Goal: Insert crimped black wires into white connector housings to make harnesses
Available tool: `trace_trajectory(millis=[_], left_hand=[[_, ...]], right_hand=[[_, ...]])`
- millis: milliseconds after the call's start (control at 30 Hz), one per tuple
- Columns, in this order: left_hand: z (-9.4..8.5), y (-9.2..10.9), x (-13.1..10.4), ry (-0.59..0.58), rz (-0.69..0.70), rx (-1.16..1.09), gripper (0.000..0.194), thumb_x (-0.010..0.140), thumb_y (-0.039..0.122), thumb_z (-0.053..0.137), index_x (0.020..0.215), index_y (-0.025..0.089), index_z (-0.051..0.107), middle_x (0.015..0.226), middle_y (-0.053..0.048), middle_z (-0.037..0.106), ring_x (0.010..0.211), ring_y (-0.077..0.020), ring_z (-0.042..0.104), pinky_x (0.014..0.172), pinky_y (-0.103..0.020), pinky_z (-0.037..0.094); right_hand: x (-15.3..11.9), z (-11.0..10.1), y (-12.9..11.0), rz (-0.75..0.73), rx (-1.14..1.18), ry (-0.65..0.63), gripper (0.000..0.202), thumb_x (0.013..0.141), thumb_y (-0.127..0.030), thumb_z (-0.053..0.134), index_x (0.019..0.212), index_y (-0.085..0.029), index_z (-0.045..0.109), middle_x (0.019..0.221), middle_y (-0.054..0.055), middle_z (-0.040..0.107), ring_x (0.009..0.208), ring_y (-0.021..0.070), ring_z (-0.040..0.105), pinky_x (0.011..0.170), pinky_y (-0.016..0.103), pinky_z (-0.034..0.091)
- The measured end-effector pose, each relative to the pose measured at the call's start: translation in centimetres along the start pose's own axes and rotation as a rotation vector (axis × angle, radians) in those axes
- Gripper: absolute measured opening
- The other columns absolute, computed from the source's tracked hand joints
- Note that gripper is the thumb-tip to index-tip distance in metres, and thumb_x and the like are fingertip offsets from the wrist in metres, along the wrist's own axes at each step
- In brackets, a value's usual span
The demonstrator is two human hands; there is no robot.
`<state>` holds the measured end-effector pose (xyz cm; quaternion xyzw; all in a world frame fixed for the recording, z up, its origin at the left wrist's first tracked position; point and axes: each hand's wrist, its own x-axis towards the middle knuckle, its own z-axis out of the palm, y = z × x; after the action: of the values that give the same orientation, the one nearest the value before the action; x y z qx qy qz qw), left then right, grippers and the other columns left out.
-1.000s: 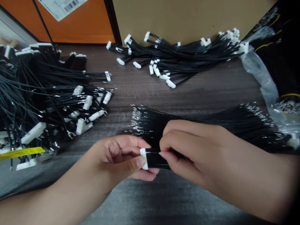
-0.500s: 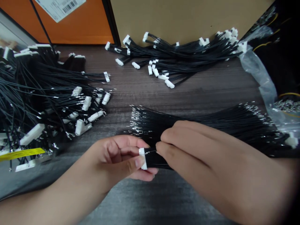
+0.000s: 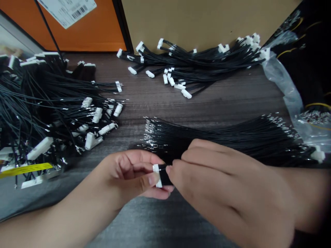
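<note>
My left hand [image 3: 137,175] pinches a white connector housing [image 3: 157,176] between thumb and fingers. Black wires run from the housing's right side toward my right hand [image 3: 227,186]. The right hand is closed, its fingertips pressed together on a black wire [image 3: 162,167] close to the housing. Its fingers hide much of the wires there. Just behind both hands lies a bundle of loose black wires [image 3: 178,132] with shiny metal terminals at its ends.
On the left is a heap of black wires with white connectors [image 3: 41,148], a yellow strip [image 3: 26,169] across it. More connector cables [image 3: 201,63] lie at the back against a tan panel [image 3: 207,20]. An orange box [image 3: 85,34] stands back left. Clear plastic bags [image 3: 287,89] hold wires at right.
My right hand has moved left, closer to the housing. A metal wire end that showed just outside the housing is no longer visible. The left hand keeps its grip.
</note>
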<state>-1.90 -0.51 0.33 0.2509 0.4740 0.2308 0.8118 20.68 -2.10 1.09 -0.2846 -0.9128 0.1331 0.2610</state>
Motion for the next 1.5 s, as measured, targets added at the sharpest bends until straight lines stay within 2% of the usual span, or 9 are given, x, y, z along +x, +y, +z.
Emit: trace_trajectory(millis=[133,267,467,700,867,1000,1200,1400,1500], left_hand=[[-0.8,-0.2,-0.3,-0.061,-0.01,0.022,0.016,0.081,0.023,0.102,0.093,0.023,0.091,0.082,0.0,0.09,0.082,-0.0201,0.09,0.079,-0.023,0.072],[-1.5,-0.4,-0.4,-0.096,-0.014,0.024,0.013,0.09,0.019,0.095,0.1,0.024,0.09,0.089,0.0,0.091,0.09,-0.0204,0.09,0.084,-0.023,0.071],[-1.3,-0.4,-0.2,-0.1,-0.03,0.013,0.013,0.089,0.017,0.096,0.1,0.022,0.091,0.087,0.0,0.091,0.087,-0.02,0.09,0.083,-0.024,0.072],[-0.8,-0.2,0.0,-0.075,-0.026,-0.018,0.018,0.078,0.021,0.104,0.09,0.022,0.091,0.081,0.001,0.09,0.08,-0.0187,0.089,0.077,-0.022,0.073],[-1.3,-0.4,-0.1,-0.076,-0.024,-0.014,0.013,0.086,0.021,0.099,0.096,0.025,0.092,0.088,0.002,0.092,0.087,-0.0208,0.091,0.085,-0.023,0.073],[-1.5,-0.4,-0.1,-0.082,-0.037,0.008,0.014,0.087,0.019,0.098,0.098,0.025,0.092,0.087,0.001,0.092,0.087,-0.0205,0.09,0.083,-0.022,0.072],[-1.2,-0.2,-0.3,-0.071,-0.045,-0.004,0.015,0.084,0.018,0.099,0.096,0.023,0.092,0.087,0.0,0.092,0.085,-0.0201,0.09,0.08,-0.022,0.072],[-0.2,-0.1,0.2,-0.016,-0.028,0.013,0.024,0.072,0.025,0.107,0.09,0.021,0.092,0.081,-0.001,0.091,0.076,-0.0182,0.088,0.075,-0.021,0.072],[0.0,-0.1,-0.2,-0.038,0.012,0.037,0.021,0.076,0.026,0.106,0.09,0.021,0.092,0.083,-0.001,0.09,0.078,-0.018,0.088,0.077,-0.021,0.072]], right_hand=[[-0.3,-0.1,0.3,-0.116,-0.134,0.01,0.052,0.106,-0.003,0.036,0.074,-0.017,0.074,0.081,0.01,0.074,0.072,0.0216,0.062,0.066,0.04,0.054],[-0.3,0.0,0.5,-0.077,-0.149,0.009,0.05,0.105,-0.002,0.035,0.082,-0.015,0.079,0.085,0.011,0.075,0.073,0.0237,0.063,0.063,0.042,0.053],[-0.3,0.2,0.1,-0.049,-0.144,-0.014,0.048,0.105,-0.002,0.037,0.077,-0.02,0.072,0.081,0.008,0.07,0.072,0.021,0.059,0.063,0.039,0.053],[-1.0,0.5,-0.2,-0.047,-0.171,-0.005,0.044,0.107,-0.004,0.044,0.075,-0.023,0.068,0.082,0.007,0.069,0.075,0.0207,0.057,0.069,0.039,0.054],[-1.6,2.7,-0.2,0.061,-0.129,-0.021,0.034,0.111,-0.025,0.047,0.085,-0.025,0.069,0.089,0.009,0.066,0.088,0.0264,0.058,0.08,0.047,0.056],[-1.8,3.0,-0.2,0.088,-0.048,-0.054,0.034,0.112,-0.043,0.046,0.097,-0.026,0.071,0.098,0.012,0.066,0.1,0.0305,0.06,0.084,0.05,0.057],[-1.4,2.2,0.0,0.068,-0.054,-0.038,0.03,0.112,-0.033,0.049,0.097,-0.024,0.072,0.094,0.01,0.066,0.091,0.0277,0.059,0.079,0.047,0.056],[-0.5,1.3,0.3,-0.008,-0.054,0.023,0.05,0.111,-0.006,0.031,0.085,-0.015,0.072,0.087,0.008,0.068,0.08,0.0212,0.055,0.076,0.04,0.052],[-0.9,0.5,-0.5,0.054,-0.102,0.047,0.04,0.119,-0.027,0.04,0.107,-0.01,0.075,0.105,0.011,0.074,0.096,0.0238,0.065,0.088,0.041,0.053]])
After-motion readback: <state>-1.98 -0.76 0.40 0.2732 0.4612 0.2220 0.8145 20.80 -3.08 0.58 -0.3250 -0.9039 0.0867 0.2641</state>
